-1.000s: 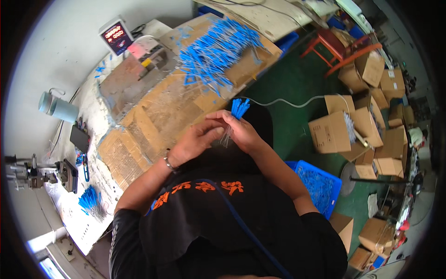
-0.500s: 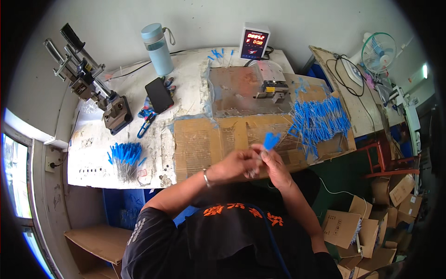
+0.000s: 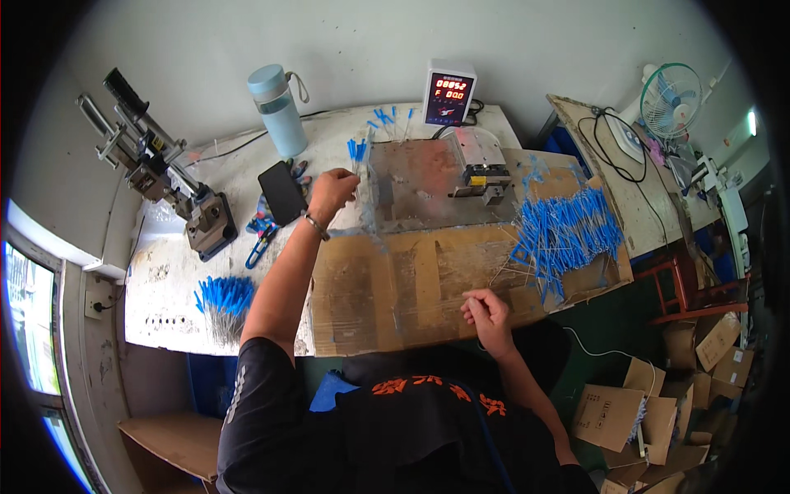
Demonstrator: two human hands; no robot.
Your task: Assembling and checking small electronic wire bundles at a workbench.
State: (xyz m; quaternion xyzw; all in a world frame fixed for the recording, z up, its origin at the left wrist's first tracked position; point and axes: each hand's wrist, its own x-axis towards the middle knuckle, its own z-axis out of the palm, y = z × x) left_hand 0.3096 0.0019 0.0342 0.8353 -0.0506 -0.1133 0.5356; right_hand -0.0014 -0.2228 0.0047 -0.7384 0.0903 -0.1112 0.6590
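My left hand [image 3: 332, 194] reaches over the far part of the white table, beside the metal plate's left edge. Its fingers are closed around the lower ends of a small bunch of blue-tipped wires [image 3: 356, 151], which stands upright with the tips above the hand. Over the near part of the cardboard mat [image 3: 354, 288], my right hand [image 3: 487, 317] is loosely curled, with nothing showing in its fingers. To the right lies a large heap of blue-tipped wires [image 3: 568, 235]. A neater pile of blue-tipped wires [image 3: 224, 306] sits at the near left.
A metal block device [image 3: 484, 169] stands on the metal plate [image 3: 411, 185], with a digital display box [image 3: 448, 95] behind. Leftward are a hand press [image 3: 197, 210], a blue bottle [image 3: 282, 115], a black phone [image 3: 281, 193] and blue-handled scissors [image 3: 262, 247]. Several loose blue-tipped wires [image 3: 387, 119] lie at the back.
My hands were together over the mat with the blue-tipped bunch. My left hand has carried the bunch forward and left; my right hand stays near the mat's front, without it.
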